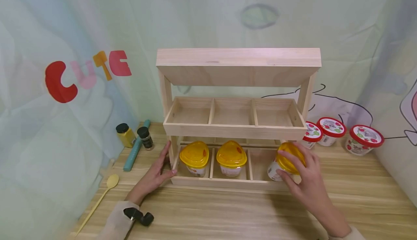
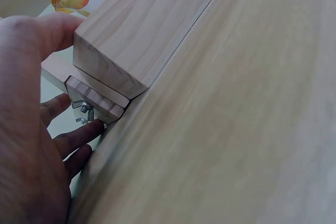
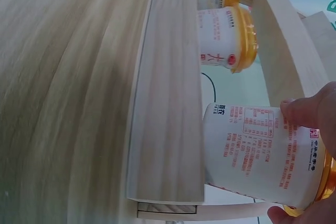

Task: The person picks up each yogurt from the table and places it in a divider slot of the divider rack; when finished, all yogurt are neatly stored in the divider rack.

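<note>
A two-tier wooden rack (image 1: 234, 132) with divided trays stands on the table. My left hand (image 1: 152, 179) holds its lower left corner, thumb on the tray's front (image 2: 105, 61) and the other fingers at the side post by a wing nut (image 2: 84, 107). My right hand (image 1: 311, 185) grips a white cup (image 3: 257, 150) with a yellow lid (image 1: 291, 157) by its upper part. This cup is tilted, its base in the lower tray's right compartment. Two more yellow-lidded cups, one on the left (image 1: 194, 155) and one in the middle (image 1: 231, 155), sit in the other lower compartments.
Behind the rack's right side stand three red-lidded tubs (image 1: 364, 138). To the left are a yellow jar (image 1: 126, 135), a dark-capped jar (image 1: 145, 138), a teal rod (image 1: 133, 156) and a yellow spoon (image 1: 112, 181). A printed curtain (image 1: 208, 15) hangs behind.
</note>
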The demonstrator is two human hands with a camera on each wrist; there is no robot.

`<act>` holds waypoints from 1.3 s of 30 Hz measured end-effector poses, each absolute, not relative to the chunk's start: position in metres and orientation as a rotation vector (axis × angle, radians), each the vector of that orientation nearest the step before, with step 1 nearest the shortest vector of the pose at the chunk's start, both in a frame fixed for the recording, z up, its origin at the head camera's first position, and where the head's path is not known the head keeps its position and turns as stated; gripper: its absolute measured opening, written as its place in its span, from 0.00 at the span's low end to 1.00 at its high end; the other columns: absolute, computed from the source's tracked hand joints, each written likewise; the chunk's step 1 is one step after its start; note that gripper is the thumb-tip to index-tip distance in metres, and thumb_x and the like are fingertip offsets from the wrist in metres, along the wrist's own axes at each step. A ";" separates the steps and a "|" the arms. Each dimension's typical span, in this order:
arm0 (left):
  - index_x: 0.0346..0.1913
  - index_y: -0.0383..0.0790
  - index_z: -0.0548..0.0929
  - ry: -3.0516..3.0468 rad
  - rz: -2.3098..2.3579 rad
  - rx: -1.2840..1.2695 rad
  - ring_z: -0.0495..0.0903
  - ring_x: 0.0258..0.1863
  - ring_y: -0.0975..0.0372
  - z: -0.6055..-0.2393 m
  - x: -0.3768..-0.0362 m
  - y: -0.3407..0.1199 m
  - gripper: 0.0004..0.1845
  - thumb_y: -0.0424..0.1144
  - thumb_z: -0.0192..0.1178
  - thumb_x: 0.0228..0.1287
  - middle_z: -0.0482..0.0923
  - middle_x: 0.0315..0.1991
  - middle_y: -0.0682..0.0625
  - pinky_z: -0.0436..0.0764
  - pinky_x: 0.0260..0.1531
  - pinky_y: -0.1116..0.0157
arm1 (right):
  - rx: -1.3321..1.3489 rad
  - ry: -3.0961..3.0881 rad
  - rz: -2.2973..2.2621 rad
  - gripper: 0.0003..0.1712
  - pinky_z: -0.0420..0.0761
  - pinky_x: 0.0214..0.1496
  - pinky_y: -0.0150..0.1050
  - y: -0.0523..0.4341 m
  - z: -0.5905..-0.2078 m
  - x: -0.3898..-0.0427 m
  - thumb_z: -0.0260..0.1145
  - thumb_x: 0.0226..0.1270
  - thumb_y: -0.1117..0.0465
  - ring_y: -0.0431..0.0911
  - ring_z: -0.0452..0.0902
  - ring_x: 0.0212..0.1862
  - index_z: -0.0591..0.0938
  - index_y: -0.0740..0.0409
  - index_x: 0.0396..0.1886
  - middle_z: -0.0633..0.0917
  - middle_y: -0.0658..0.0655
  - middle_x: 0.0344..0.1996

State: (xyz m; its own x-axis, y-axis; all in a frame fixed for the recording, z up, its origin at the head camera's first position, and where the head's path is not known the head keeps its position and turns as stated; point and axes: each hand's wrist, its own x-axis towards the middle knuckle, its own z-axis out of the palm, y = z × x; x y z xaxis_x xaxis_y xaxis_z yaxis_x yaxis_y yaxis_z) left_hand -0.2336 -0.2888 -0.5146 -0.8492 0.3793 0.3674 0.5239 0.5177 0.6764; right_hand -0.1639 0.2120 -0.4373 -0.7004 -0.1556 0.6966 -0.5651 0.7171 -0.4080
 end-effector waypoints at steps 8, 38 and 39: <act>0.89 0.51 0.37 -2.596 -1.245 -0.767 0.76 0.72 0.36 -0.513 -0.233 -0.288 0.56 0.34 0.66 0.72 0.52 0.85 0.28 0.74 0.72 0.40 | 0.615 -2.231 0.769 0.36 0.66 0.67 0.60 0.206 -0.452 -0.180 0.85 0.49 0.68 0.68 0.67 0.70 0.87 0.49 0.62 0.77 0.70 0.71; 0.89 0.50 0.38 -2.597 -1.251 -0.757 0.73 0.73 0.35 -0.513 -0.233 -0.288 0.57 0.33 0.67 0.71 0.52 0.85 0.27 0.70 0.69 0.28 | 0.704 -2.298 0.723 0.32 0.63 0.72 0.74 0.189 -0.463 -0.196 0.73 0.72 0.40 0.71 0.64 0.75 0.82 0.43 0.71 0.72 0.70 0.75; 0.89 0.50 0.38 -2.598 -1.247 -0.757 0.73 0.73 0.35 -0.513 -0.233 -0.288 0.57 0.34 0.67 0.71 0.52 0.85 0.27 0.70 0.69 0.29 | 0.698 -2.299 0.733 0.33 0.63 0.73 0.72 0.191 -0.462 -0.195 0.68 0.73 0.34 0.70 0.64 0.75 0.82 0.43 0.71 0.73 0.70 0.75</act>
